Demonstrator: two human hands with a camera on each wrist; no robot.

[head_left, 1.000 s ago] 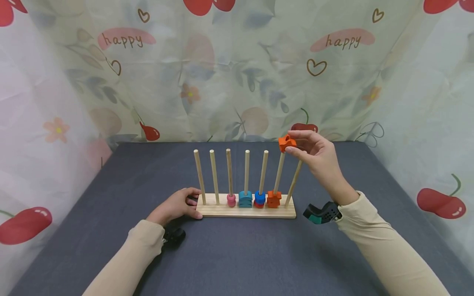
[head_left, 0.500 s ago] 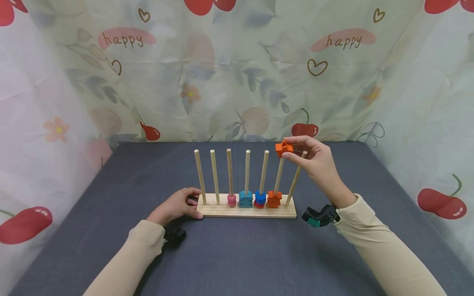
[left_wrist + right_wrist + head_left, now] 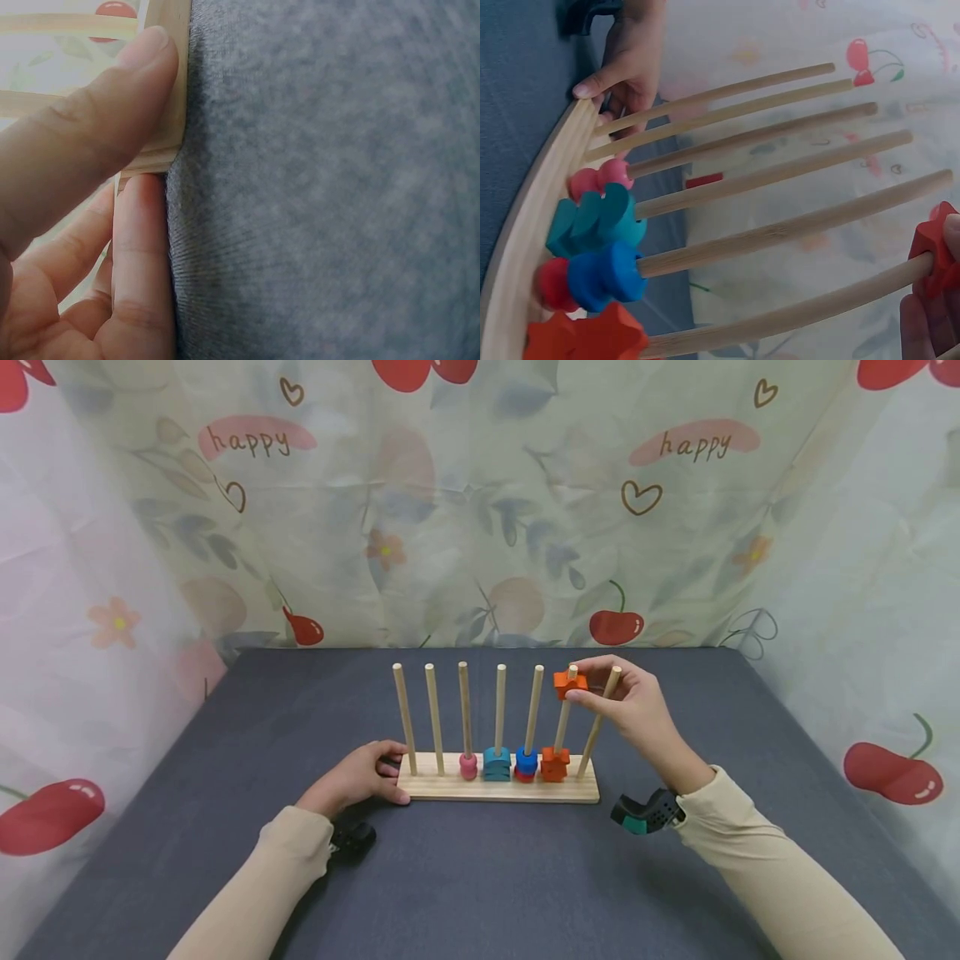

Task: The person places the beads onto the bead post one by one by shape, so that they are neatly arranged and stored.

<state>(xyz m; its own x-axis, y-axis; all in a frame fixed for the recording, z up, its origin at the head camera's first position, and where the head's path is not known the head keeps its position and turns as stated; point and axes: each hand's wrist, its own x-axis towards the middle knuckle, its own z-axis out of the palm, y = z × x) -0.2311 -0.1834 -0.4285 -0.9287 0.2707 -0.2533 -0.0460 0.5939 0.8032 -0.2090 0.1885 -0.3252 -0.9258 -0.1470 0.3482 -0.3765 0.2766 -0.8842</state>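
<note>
A wooden peg board point(image 3: 495, 790) with several upright pegs stands on the table. My left hand point(image 3: 360, 777) holds its left end, the thumb on the front corner and a finger against the end face in the left wrist view. My right hand point(image 3: 636, 703) pinches an orange star-shaped bead point(image 3: 564, 685), which sits round the upper part of the sixth peg from the left, the peg tip showing above it. At that peg's foot lie orange star beads point(image 3: 555, 766). In the right wrist view the held bead point(image 3: 928, 244) is partly cut off at the edge.
Other pegs carry pink beads point(image 3: 468, 766), teal beads point(image 3: 497, 765), and blue beads point(image 3: 527, 760) over a red one point(image 3: 525, 777). The rightmost peg point(image 3: 600, 722) stands close by my right hand. A patterned cloth point(image 3: 480, 527) hangs behind the dark table point(image 3: 480, 877).
My right hand has moved down and slightly left with the orange star bead, from above the sixth peg's tip to just below it. The left hand and the board have stayed put.
</note>
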